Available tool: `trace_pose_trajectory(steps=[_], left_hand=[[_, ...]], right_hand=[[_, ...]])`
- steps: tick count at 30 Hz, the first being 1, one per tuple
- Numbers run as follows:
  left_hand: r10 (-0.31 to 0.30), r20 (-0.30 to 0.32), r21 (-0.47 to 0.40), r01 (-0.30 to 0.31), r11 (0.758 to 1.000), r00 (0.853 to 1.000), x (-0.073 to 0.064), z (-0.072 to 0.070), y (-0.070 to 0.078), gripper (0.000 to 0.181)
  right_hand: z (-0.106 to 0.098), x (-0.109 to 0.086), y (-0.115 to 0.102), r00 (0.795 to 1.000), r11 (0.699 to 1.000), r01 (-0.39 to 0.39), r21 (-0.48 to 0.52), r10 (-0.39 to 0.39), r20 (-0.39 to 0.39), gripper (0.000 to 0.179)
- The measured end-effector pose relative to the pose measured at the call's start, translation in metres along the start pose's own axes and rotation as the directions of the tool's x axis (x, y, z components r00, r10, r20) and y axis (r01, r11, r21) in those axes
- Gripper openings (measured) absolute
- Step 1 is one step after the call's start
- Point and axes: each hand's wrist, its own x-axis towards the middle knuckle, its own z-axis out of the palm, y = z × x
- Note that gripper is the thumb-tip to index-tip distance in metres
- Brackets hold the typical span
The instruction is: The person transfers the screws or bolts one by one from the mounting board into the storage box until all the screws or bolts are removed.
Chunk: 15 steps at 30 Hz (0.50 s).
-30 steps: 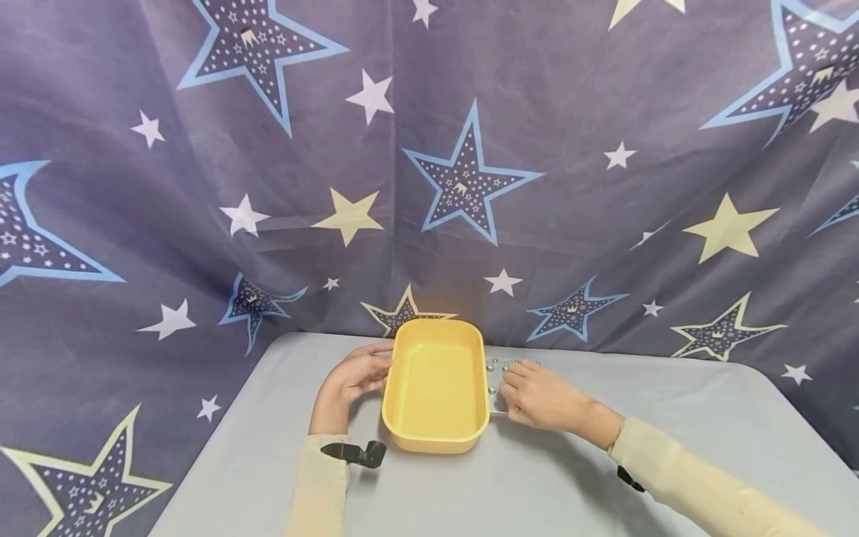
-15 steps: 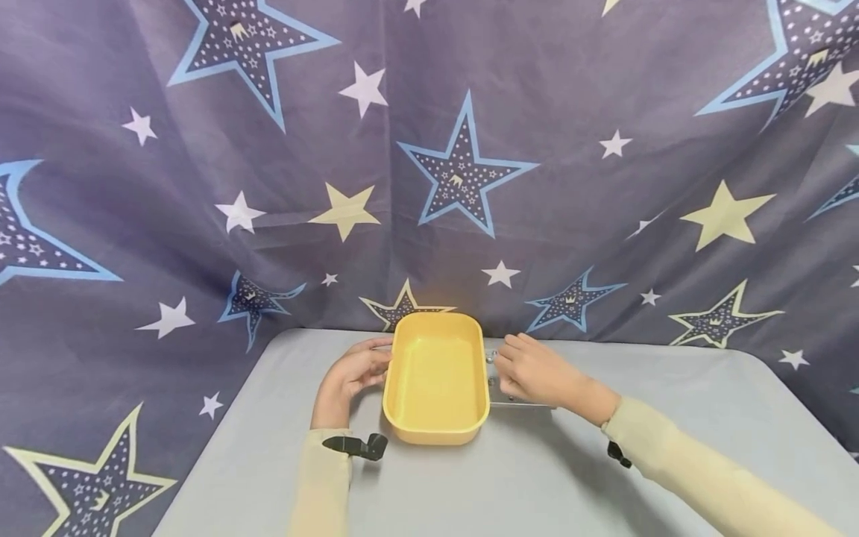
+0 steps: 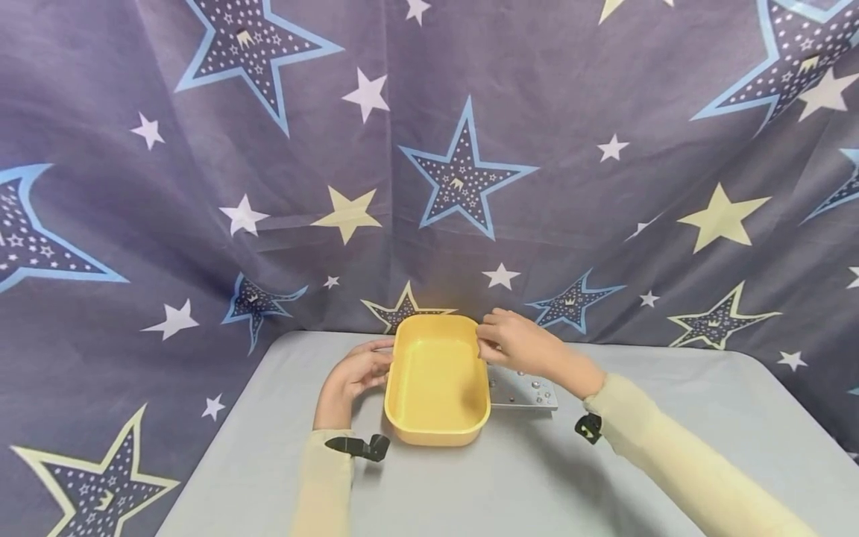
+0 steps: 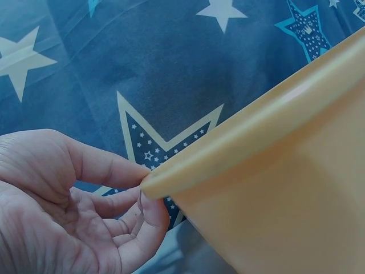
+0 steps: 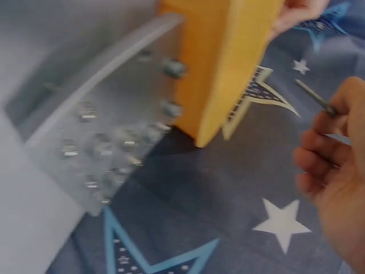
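Observation:
A yellow rectangular bin (image 3: 439, 388) stands in the middle of the table, its open top facing up. At its left side, my left hand (image 3: 359, 373) pinches the rim between thumb and finger; the left wrist view shows the grip at the yellow rim (image 4: 228, 145). My right hand (image 3: 517, 343) is at the bin's right rim in the head view. Between its thumb and finger it pinches a thin metal screw (image 5: 313, 96), pointing outward. Right of the bin lies a grey metal plate (image 3: 523, 399), partly behind the bin and hand, with several small shiny nuts or bolts (image 5: 102, 147) on it.
A grey cloth covers the table (image 3: 429, 492). Right behind its far edge hangs a dark curtain (image 3: 577, 224) printed with stars. Each wrist wears a black strap with a camera, such as the left wrist strap (image 3: 356, 447).
My right hand has risen from over the metal plate and moved left to the bin's rim, uncovering more of the plate. The left hand stays on the bin.

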Motion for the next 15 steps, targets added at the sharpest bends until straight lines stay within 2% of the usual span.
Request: trace_pose_trajectory(steps=[6,12,15], left_hand=[[0.003,0.011,0.001,-0.003,1.0,1.0,0.0,0.0,0.001,0.054],[-0.001,0.002,-0.003,0.001,1.0,1.0,-0.002,0.0,0.002,0.053],[-0.003,-0.004,-0.001,0.003,1.0,1.0,-0.003,-0.001,0.001,0.053]], right_hand=[[-0.014,0.019,0.002,0.979,0.981,-0.154,0.122,0.135,0.152,0.026],[-0.022,0.038,0.002,0.939,0.953,-0.248,0.174,0.193,0.283,0.028],[-0.026,0.05,0.002,0.923,0.946,-0.269,0.18,0.201,0.328,0.03]])
